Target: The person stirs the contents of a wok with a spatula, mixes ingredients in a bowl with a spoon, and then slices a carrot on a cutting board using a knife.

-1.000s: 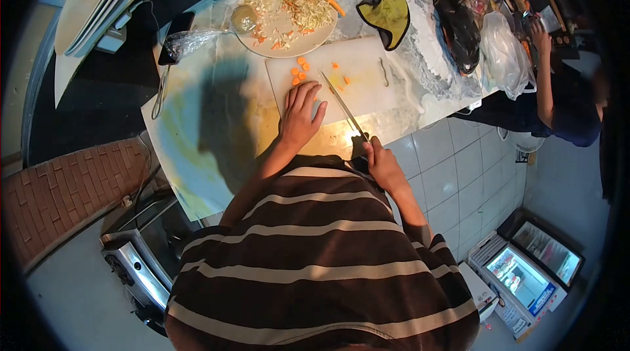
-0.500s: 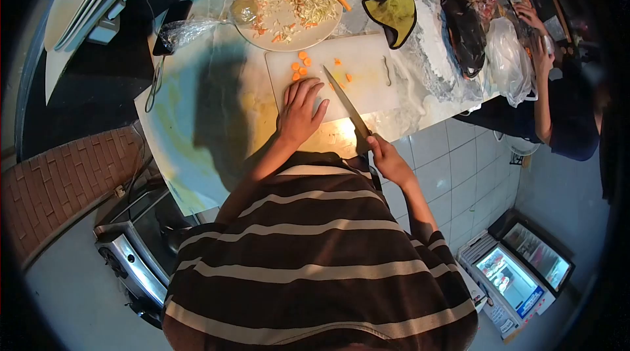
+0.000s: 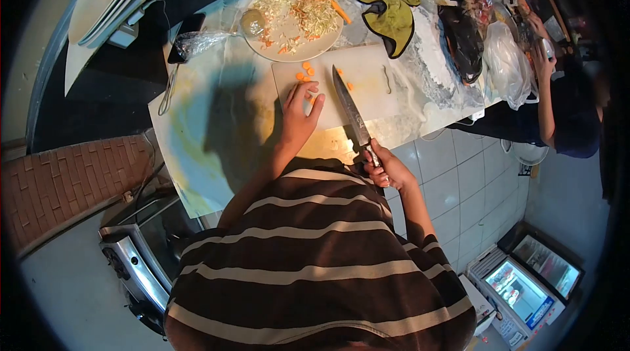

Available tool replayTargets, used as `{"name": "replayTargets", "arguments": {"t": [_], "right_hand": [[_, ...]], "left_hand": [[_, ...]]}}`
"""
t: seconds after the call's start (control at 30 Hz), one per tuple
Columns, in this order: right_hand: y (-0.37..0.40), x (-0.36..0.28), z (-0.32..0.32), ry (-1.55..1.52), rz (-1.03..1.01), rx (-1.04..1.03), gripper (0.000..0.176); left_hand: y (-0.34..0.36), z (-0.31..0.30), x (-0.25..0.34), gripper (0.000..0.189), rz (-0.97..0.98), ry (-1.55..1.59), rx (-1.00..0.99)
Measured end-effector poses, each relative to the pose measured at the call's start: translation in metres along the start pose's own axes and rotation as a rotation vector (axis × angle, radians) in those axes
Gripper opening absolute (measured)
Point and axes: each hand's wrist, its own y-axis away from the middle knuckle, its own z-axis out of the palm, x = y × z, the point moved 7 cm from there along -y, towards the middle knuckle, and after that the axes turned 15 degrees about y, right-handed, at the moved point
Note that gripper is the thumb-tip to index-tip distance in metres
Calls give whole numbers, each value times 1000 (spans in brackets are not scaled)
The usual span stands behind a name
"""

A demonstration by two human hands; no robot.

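Observation:
My right hand (image 3: 388,168) is wrapped round the handle of a kitchen knife (image 3: 350,103). Its long blade points away from me over the white cutting board (image 3: 374,98), flat side showing. On the left part of the board rests my left hand (image 3: 300,116), fingers loosely curved and thumb apart from them. A small orange bit shows between thumb and fingers. Just beyond the fingertips lie several round carrot slices (image 3: 306,72). A few more carrot pieces (image 3: 349,86) lie right of the blade.
Behind the board stands a plate (image 3: 289,57) with shredded vegetables, carrot pieces and a wrapped round item (image 3: 252,22). Green cloths (image 3: 387,19) and plastic bags (image 3: 505,65) lie to the right, where another person's hands (image 3: 541,55) work. A phone (image 3: 187,36) lies at left.
The knife has turned so that its flat side shows, and its handle has come lower. My left hand's fingers have drawn together into a looser curve. The whole view has shifted slightly.

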Motion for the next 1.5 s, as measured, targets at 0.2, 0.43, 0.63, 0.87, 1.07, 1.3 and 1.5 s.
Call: {"name": "replayTargets", "arguments": {"t": [0.2,0.43,0.63,0.87,1.07,1.3,1.5], "right_hand": [[9,-8,3,-79,-64,-71,52],[17,-9,12,-133,-111,-109,51],[16,-3,10,-176,-131,-109,51],[18,0,7,-222,-154,-97,52],[17,5,3,-248,-142,-71,51],[25,-2,-17,429,-203,577,51],[32,-8,-19,758,-224,784,54]], "left_hand": [[-15,16,-24,32,-208,216,-104],[-27,56,-37,31,-669,1008,-311],[-34,56,-43,23,-559,945,-385],[-39,58,-59,21,-589,932,-325],[-57,68,-80,15,-406,629,-352],[-67,60,-43,13,-1,61,-390],[-69,62,-39,21,79,6,-386]]}}
